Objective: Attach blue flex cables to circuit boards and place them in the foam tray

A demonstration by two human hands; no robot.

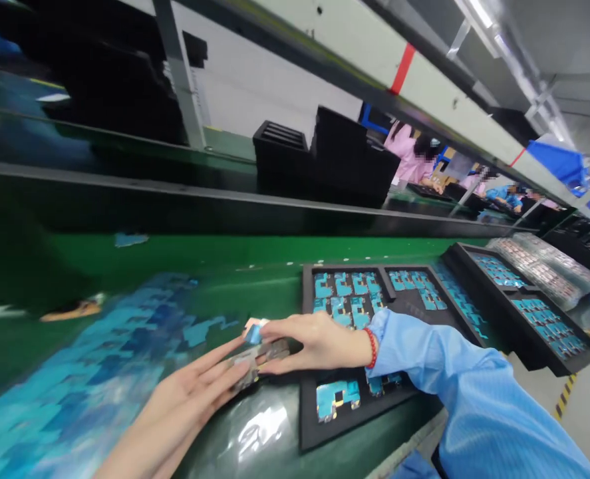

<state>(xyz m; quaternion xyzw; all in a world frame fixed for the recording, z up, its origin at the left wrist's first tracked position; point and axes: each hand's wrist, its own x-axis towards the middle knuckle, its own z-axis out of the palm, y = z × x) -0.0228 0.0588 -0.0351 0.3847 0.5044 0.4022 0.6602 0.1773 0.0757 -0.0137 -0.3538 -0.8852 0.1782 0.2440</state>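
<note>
Above the green mat, my two hands meet on a small circuit board (247,374) with grey metal parts; a bit of blue film (253,332) shows at its top. My left hand (195,392) reaches in from below with long, close fingers pressed against the board's left side. From the right comes my right hand (314,342), pinching the board between thumb and fingers, a red bead bracelet at the wrist. My right forearm lies over a black foam tray (308,426) holding rows of blue circuit boards (335,397). The fingers partly hide the held board.
Many blue boards (90,379) cover the mat at left, blurred. A second black tray (539,356) and clear plastic packs (549,263) stand at right. Black boxes (344,159) sit on a raised shelf behind. Co-workers in pink and blue sit farther back.
</note>
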